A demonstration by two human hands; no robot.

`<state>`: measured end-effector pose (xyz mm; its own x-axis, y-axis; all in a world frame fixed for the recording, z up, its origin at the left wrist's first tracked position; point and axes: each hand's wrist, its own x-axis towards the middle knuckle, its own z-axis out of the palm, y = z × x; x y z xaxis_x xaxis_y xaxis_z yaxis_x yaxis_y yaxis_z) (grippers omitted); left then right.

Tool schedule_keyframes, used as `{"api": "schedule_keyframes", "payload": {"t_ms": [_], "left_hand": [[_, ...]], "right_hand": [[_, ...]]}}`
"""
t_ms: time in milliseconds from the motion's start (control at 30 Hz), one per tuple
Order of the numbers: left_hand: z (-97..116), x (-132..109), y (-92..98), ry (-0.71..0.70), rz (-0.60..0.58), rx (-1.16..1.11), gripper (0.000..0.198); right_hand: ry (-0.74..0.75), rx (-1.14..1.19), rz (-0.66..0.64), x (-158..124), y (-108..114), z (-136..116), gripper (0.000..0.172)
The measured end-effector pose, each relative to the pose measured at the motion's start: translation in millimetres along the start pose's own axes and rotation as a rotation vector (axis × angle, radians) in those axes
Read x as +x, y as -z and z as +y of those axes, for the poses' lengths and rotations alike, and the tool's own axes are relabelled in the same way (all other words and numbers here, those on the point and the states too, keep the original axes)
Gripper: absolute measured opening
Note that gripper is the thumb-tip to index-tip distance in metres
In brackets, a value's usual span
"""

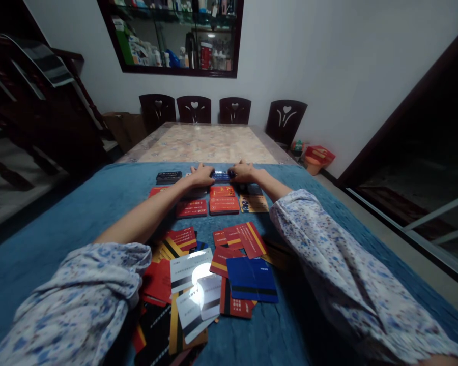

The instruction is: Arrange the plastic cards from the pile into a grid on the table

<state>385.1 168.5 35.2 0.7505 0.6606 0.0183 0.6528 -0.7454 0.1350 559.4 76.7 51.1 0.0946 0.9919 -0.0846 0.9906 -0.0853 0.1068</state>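
Both hands reach to the far part of the blue cloth. A blue stack of cards [222, 176] lies between them. My left hand [203, 175] has its fingers at the stack's left end, and my right hand [242, 172] has its fingers round the right end. Left of my left hand sits a black stack [169, 177]. Nearer are red stacks [224, 205] and a yellowish stack [255, 204]. A loose pile in front holds red cards [252, 240], a blue card [252, 279], silver cards [190, 268] and black cards [156, 325].
The blue cloth [80, 203] covers the near part of the table [209, 142]. Dark chairs [286, 119] stand behind it. A red box [319, 154] is on the floor at the right, and cardboard boxes [125, 127] are at the left.
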Motion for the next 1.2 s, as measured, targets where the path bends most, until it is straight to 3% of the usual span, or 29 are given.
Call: {"api": "schedule_keyframes", "payload": {"t_ms": [800,1067,1200], "left_hand": [[-0.2,4.3,6.1,-0.059,-0.045,-0.041,0.043],[-0.7,-2.0,5.2,-0.075,-0.007,-0.030,0.053],[-1.2,-10.5,6.8,-0.106,0.030,-0.010,0.058]], "right_hand": [[0.000,0.055,-0.007,-4.7,5.1,-1.1,0.043],[-0.008,0.038,0.030,-6.1,4.5,2.9,0.067],[0.011,0.074,0.086,-14.0,6.3,4.7,0.065]]}}
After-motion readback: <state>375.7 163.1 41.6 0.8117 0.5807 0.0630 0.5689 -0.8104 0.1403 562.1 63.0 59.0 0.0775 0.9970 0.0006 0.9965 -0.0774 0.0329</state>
